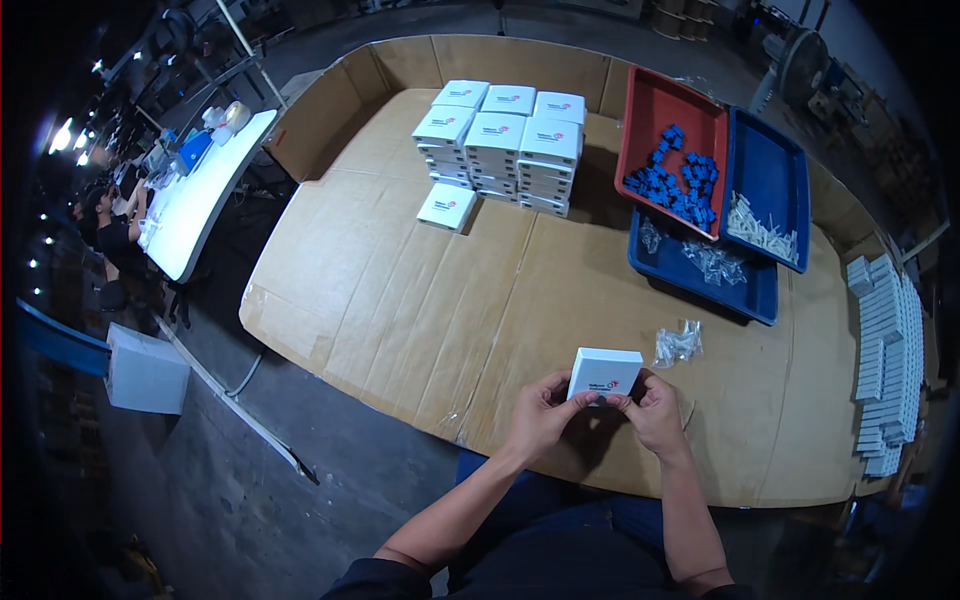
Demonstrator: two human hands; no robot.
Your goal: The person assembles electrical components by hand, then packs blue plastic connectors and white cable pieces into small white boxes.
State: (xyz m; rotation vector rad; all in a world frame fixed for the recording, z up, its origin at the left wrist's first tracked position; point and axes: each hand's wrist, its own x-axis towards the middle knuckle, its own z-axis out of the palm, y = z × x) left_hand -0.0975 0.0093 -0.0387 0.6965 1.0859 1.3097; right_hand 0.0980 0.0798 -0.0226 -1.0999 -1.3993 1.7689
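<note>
Between both hands, above the near edge of the table, I hold a small square white plastic box point(606, 370) with a printed mark on its front. My left hand point(545, 412) grips its left side, thumb along the lower front. My right hand point(652, 408) closes on the right side in the same way, and the thumbs nearly meet at the bottom. Just beyond my right hand lies a small clear bag point(679, 343) of pale parts. Farther off, a single similar white box point(447, 207) lies flat in front of a stack of white boxes point(494, 132).
A red tray point(646, 110) of blue parts and a blue tray point(783, 160) of white plugs overlap another blue tray point(700, 288) with clear bags. Rows of pale pieces point(888, 350) line the right edge. Cardboard point(400, 300) covers the table. People sit at a white table point(205, 200) far left.
</note>
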